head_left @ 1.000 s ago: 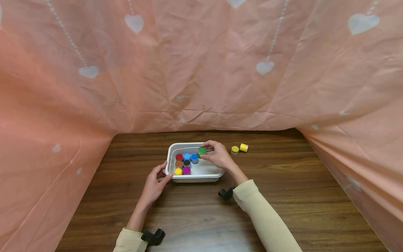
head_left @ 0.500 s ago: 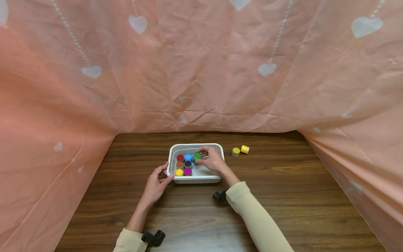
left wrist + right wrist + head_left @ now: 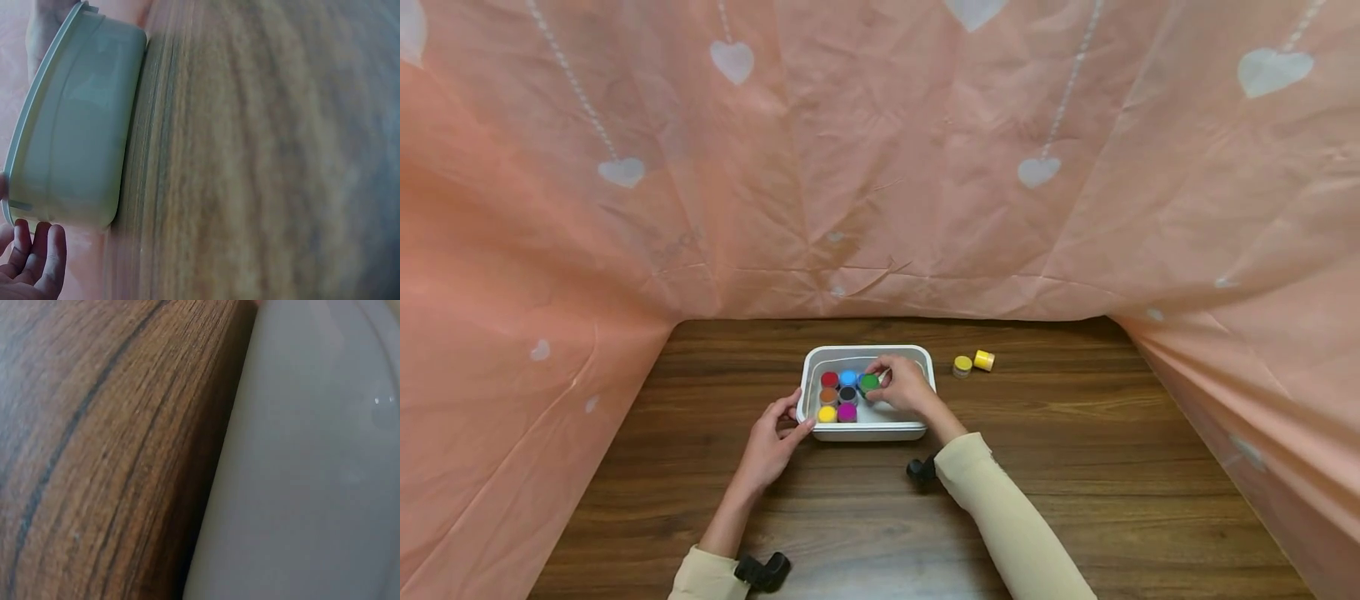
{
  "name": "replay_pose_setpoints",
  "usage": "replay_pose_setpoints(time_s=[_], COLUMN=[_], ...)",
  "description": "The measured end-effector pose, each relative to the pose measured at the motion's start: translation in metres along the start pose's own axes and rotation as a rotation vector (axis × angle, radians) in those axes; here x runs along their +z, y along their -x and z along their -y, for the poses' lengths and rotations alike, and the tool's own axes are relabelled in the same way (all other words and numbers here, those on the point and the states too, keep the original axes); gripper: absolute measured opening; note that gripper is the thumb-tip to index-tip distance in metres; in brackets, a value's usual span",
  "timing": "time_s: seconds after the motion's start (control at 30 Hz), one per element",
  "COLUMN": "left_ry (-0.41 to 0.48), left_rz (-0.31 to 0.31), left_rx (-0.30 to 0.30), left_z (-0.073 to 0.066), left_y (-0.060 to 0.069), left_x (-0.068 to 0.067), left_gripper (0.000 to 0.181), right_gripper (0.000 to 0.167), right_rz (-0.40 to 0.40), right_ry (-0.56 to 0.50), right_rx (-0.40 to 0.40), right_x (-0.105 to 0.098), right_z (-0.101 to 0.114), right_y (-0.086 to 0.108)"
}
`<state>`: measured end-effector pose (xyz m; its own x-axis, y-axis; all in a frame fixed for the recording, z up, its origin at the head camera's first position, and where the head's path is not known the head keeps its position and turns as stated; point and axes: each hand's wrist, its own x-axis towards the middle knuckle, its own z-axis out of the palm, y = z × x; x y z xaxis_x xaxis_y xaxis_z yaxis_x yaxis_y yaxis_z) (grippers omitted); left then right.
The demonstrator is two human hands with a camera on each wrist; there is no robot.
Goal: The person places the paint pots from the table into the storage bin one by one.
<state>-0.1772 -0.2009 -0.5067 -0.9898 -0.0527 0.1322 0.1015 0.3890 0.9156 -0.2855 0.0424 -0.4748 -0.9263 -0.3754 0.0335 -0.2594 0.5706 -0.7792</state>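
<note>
A white plastic tub (image 3: 868,434) sits on the wooden table in the head view. My left hand (image 3: 767,443) holds its near left corner, thumb at the rim and fingers against the outer wall; those fingers (image 3: 55,253) show in the left wrist view. Inside the tub, my right hand (image 3: 908,388) pinches a small green-lidded paint pot (image 3: 869,382) between thumb and fingertips. To its left stand several similar pots, among them red (image 3: 829,379), light blue (image 3: 847,378), black (image 3: 847,395), orange-brown (image 3: 828,397), yellow (image 3: 827,414) and magenta (image 3: 847,412). A blue one is mostly hidden behind the green pot.
Right of the tub, a yellow-lidded pot (image 3: 962,366) stands upright and another yellow pot (image 3: 984,360) lies on its side. Pink cloth (image 3: 880,208) with white hearts hangs behind and along both sides of the wooden table (image 3: 1075,433).
My right hand has carried the green-lidded pot left and down into the tub, in front of the blue pot. My left hand keeps its place at the corner.
</note>
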Motion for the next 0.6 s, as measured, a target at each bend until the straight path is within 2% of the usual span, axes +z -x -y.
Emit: replay_pose_setpoints(time_s=[0.2,0.33,0.6], left_ry=[0.017,0.016,0.012], left_rz=[0.005,-0.003,0.009], left_rx=[0.009,0.009,0.012], left_z=[0.001,0.0012,0.0035], left_y=[-0.0018,-0.0008,0.0], left_x=[-0.0008,-0.0019,-0.0009], left_gripper=[0.061,0.06,0.06], right_gripper=[0.03,0.031,0.031], right_rz=[0.0,0.035,0.038], right_ry=[-0.006,0.004,0.063], right_rx=[-0.018,-0.031,-0.043], right_x=[0.0005,0.0025,0.0057], right_z=[0.0005,-0.0006,-0.0026], right_y=[-0.0002,-0.0011,-0.0024])
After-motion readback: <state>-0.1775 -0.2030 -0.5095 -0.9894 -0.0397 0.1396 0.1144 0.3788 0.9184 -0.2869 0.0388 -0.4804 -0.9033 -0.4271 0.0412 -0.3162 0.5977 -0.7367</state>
